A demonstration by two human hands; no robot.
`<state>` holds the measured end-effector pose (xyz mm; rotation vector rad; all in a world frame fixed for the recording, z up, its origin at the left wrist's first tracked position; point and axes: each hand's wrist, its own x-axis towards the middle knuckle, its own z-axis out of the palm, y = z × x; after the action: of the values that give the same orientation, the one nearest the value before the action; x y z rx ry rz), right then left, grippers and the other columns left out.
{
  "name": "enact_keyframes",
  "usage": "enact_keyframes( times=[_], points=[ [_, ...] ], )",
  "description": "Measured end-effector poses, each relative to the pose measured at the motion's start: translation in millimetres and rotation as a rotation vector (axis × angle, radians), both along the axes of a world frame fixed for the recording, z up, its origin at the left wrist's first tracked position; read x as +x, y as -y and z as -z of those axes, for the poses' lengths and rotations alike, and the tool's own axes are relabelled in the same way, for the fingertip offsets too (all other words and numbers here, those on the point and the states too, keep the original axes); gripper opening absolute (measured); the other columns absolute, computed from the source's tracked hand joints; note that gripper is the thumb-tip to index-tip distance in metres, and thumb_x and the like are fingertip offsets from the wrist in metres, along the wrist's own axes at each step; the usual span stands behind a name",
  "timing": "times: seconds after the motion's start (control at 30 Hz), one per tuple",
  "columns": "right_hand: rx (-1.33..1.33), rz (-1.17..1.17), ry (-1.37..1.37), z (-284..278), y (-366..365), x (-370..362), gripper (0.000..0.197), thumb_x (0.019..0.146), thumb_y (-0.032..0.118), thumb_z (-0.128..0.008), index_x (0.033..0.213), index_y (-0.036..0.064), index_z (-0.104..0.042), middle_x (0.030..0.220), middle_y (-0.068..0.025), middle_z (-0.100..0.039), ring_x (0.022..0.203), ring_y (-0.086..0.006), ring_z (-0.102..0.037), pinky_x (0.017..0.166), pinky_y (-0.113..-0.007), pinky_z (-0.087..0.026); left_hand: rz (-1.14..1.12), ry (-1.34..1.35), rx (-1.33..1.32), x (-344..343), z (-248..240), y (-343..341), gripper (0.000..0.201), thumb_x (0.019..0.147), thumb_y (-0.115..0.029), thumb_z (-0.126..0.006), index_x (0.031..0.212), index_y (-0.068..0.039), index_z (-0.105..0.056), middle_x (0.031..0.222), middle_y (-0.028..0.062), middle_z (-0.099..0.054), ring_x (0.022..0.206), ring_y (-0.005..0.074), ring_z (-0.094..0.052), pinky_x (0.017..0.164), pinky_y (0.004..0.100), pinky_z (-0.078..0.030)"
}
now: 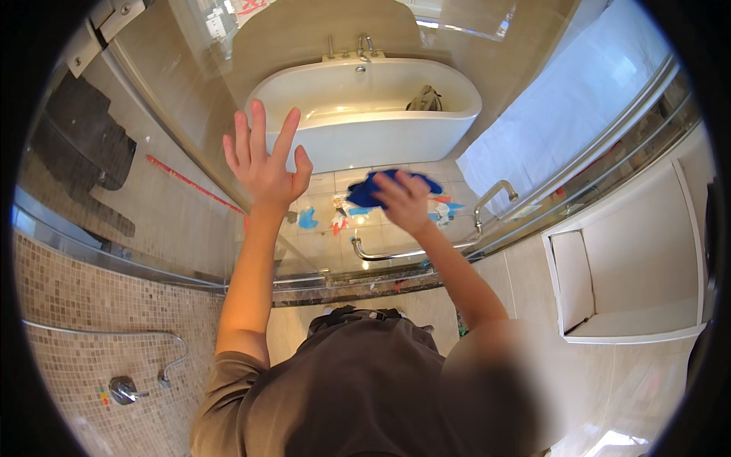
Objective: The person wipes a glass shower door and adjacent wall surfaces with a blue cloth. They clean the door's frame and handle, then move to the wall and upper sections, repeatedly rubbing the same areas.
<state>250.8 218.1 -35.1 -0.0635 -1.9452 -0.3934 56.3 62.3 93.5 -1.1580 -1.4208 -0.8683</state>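
Spread the left hand (266, 179) open before the glass shower door (308, 257). Had a blue cloth (363, 193) rightward under the blurred right hand (406, 203); could not tell if gripped. Could not identify an olive bundle (425, 100) in the far bathtub (373, 143).

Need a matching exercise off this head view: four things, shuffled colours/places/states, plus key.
Column 1
1. Left hand
2. Cloth
3. Bathtub
4. Shower hose

Column 2
A. White, with taps at its far side
B. By the small-tiled wall, lower left of the picture
C. Empty, fingers spread
D. Dark blue, partly covered by the right hand

Pairs: 1-C, 2-D, 3-A, 4-B
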Motion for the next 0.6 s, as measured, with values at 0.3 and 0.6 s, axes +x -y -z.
enact_keyframes(
  times=[0.3, 0.6],
  points=[
    [0.147, -0.038, 1.015, 133.1, 19.1, 27.2, 0.053, 0.086, 0.017, -0.057, 0.138, 0.0125, -0.048, 0.155, 0.0047, -0.029, 0.139, -0.0121, -0.032, 0.111, -0.028, -0.032, -0.004, 0.032, 0.016, -2.4, 0.1, 1.0, 0.045, 0.081, -0.030, -0.051, 0.124, -0.024, -0.066, 0.144, 0.0158, -0.046, 0.137, 0.0328, -0.036, 0.114, 0.0456, -0.012],
    [0.274, -0.134, 0.457, 17.7, -36.9, 40.0, 0.039, 0.083, 0.017, -0.062, 0.122, 0.0193, -0.059, 0.152, 0.0040, -0.035, 0.139, -0.0182, -0.034, 0.107, -0.034, -0.035, -0.040, 0.030, 0.026, -4.2, 5.8, -2.4, 0.047, 0.079, -0.028, -0.052, 0.122, -0.023, -0.066, 0.144, 0.0178, -0.044, 0.137, 0.0341, -0.036, 0.113, 0.0480, -0.016]
  ],
)
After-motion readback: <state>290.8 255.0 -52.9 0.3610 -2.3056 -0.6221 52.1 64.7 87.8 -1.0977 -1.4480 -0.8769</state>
